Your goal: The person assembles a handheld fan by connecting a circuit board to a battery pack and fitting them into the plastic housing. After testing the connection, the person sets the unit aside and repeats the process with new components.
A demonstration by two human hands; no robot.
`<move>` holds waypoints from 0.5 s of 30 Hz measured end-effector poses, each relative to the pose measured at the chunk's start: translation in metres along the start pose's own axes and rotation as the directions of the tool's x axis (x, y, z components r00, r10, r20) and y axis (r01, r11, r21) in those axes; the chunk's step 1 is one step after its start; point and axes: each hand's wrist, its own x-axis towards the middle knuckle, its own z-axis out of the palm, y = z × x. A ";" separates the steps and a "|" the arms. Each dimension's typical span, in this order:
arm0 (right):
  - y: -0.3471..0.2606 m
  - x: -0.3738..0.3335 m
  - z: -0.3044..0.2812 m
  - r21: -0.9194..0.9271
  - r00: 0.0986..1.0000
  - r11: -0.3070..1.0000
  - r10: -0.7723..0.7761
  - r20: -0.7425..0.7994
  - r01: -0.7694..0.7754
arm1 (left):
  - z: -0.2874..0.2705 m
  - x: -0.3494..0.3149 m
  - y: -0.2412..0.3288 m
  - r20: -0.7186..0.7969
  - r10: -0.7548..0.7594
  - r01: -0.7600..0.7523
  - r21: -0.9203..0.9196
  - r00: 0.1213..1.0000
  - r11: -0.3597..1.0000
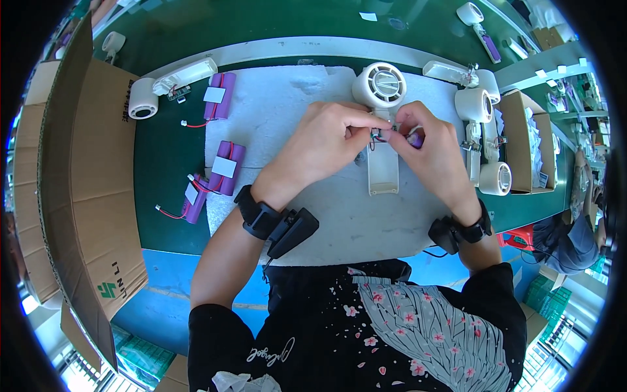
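Note:
A cream handheld fan (380, 85) lies on the foam mat with its round head away from me and its hollow handle (383, 173) toward me. My left hand (324, 136) is closed in a pinch at the fan's neck, beside a bit of circuit board and thin wires (374, 134). What its fingertips grip is too small to make out. My right hand (431, 145) meets it there, thumb and forefinger close together. A purple battery pack (415, 139) shows partly inside its curled fingers; the rest of the pack is hidden.
Purple battery packs with red leads (220, 97) lie at the mat's left side. Another opened fan (144, 98) is at the far left, near a tall cardboard box (98, 176). Several fans (495, 178) stand right, beside a parts carton (516, 144). The pale foam mat (281, 98) covers the green bench.

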 end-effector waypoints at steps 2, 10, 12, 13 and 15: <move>-0.008 -0.001 -0.011 -0.018 0.972 0.995 0.097 0.212 -0.096 | 0.001 0.000 -0.004 -0.012 0.037 -0.037 -0.007 0.999 0.999; -0.003 -0.034 -0.030 -0.087 0.965 0.979 -0.166 0.204 0.187 | 0.005 -0.004 -0.010 -0.069 0.189 -0.193 -0.058 0.980 0.979; -0.001 -0.040 -0.034 -0.080 0.976 0.980 -0.168 0.141 0.180 | 0.004 -0.003 -0.007 -0.043 0.131 -0.133 -0.051 0.990 0.990; 0.002 -0.042 -0.036 -0.140 0.970 0.964 -0.211 0.119 0.227 | 0.005 -0.003 -0.006 -0.046 0.142 -0.144 -0.052 0.989 0.988; 0.006 -0.046 -0.038 -0.261 0.951 0.915 -0.297 0.079 0.308 | 0.009 -0.006 -0.008 -0.078 0.068 -0.077 -0.120 0.995 0.990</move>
